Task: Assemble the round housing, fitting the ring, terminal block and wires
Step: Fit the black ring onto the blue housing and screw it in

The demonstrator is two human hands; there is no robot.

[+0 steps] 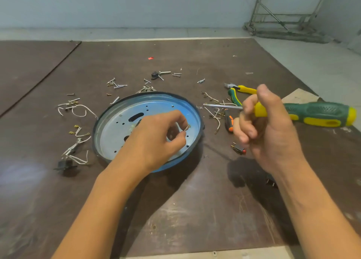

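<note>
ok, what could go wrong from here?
1. The small screw is only pinched by the left hand above the round housing; if dropped, it could slip through one of the base's holes.
2. The screwdriver in the right hand lies sideways over loose wires; swinging it in could snag or scatter them.

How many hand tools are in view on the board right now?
3: the screwdriver gripped in the right hand, the pliers behind it, and a black-and-orange tool partly hidden by that hand. More may be hidden.
</note>
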